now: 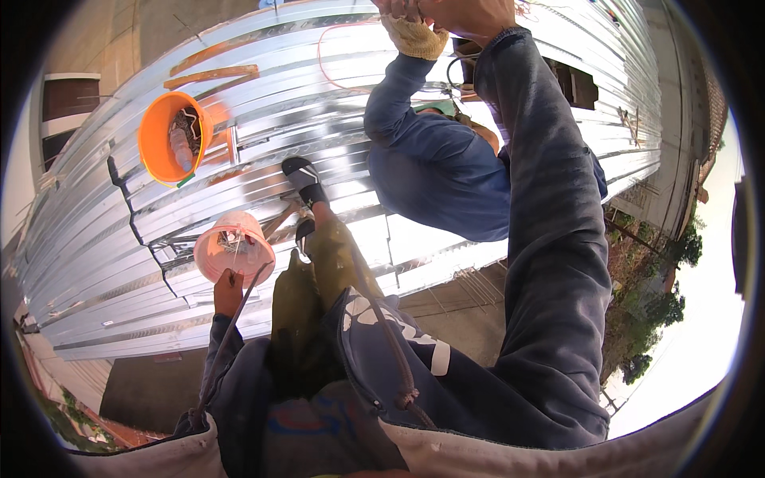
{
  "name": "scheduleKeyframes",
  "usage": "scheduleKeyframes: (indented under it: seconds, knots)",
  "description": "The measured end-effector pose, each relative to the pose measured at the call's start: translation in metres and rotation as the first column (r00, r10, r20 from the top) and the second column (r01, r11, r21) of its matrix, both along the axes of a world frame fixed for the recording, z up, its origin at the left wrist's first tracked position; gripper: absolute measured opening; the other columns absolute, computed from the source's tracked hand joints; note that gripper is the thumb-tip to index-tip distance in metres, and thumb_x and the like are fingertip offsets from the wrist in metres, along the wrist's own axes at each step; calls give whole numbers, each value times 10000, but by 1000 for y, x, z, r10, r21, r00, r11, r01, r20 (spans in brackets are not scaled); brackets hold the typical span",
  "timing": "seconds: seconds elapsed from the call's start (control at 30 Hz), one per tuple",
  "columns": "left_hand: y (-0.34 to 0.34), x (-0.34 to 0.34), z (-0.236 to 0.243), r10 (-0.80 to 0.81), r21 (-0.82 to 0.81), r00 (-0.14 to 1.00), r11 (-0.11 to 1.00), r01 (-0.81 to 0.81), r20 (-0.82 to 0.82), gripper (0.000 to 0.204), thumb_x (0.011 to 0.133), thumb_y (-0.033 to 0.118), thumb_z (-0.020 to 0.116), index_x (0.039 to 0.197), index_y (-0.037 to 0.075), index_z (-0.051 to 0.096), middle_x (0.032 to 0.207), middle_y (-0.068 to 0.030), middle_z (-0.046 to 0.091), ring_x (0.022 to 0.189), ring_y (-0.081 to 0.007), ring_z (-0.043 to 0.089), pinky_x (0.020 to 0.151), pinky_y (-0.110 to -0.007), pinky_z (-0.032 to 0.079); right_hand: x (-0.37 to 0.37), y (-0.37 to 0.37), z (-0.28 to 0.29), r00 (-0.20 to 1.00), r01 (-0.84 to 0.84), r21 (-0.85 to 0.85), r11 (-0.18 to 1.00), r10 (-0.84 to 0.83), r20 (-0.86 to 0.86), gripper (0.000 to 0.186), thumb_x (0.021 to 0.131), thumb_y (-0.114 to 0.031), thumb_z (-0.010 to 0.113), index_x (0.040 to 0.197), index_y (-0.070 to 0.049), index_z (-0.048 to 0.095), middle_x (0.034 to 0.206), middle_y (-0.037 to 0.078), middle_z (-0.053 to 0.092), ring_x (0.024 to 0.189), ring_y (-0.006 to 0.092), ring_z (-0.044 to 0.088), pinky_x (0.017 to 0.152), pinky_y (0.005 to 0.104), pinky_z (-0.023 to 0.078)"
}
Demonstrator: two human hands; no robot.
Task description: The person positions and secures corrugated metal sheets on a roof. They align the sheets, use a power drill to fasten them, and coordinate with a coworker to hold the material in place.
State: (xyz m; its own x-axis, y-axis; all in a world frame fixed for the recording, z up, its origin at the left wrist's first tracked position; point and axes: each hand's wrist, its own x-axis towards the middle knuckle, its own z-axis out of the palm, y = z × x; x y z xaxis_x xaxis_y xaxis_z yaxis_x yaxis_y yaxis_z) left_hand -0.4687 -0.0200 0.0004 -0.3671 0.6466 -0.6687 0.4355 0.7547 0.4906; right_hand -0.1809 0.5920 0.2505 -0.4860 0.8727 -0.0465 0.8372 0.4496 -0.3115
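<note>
My left hand [229, 293] is closed on the near rim of a pale pink bucket [212, 259], which has thin light-coloured pieces inside. My right arm stretches far forward, and my right hand [476, 16] is at the top edge of the view. Its fingers look bent and meet a co-worker's hand in a cream glove [414, 36]. Whatever lies between the two hands is hidden or cut off. The co-worker, in a blue top [446, 175], bends low just beyond my feet, partly behind my right arm.
Shiny ribbed metal sheeting [295, 111] spreads under us. An orange bucket [163, 143] holding a clear bottle and small scraps stands at the left. Wooden strips [209, 77] lie beyond it. A thin red cord [320, 56] curves ahead. A dark opening [575, 85] shows right of my forearm.
</note>
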Motion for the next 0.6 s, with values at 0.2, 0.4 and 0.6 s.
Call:
scheduleKeyframes:
  seconds: [0.2, 0.4, 0.6]
  knots:
    - [-10, 18, 23, -145, 53, 989, 988, 145, -7, 363, 981, 301, 632, 806, -4, 543, 668, -190, 551, 621, -338, 552, 618, -448, 433, -2, -57, 67, 918, -95, -35, 995, 74, -391, 330, 878, -250, 697, 706, 30, 733, 570, 158, 667, 408, 181, 629, 414, 346, 506]
    - [-40, 28, 38, -127, 0, 991, 992, 127, -42, 402, 975, 313, 641, 786, -23, 528, 671, -172, 553, 628, -316, 535, 642, -439, 436, 11, -188, 125, 894, 94, 325, 941, 64, -444, 188, 642, -299, 801, 716, -139, 736, 761, 65, 676, 759, 281, 694, 620, 404, 541]
    - [-35, 74, 18, -242, 72, 970, 967, 242, -17, 399, 973, 361, 646, 887, -28, 617, 789, -221, 632, 741, -357, 625, 712, -479, 470, 6, -297, 133, 674, 33, 262, 965, 172, -718, 193, 651, -229, 784, 736, -129, 643, 749, 29, 600, 732, 251, 651, 565, 400, 523]
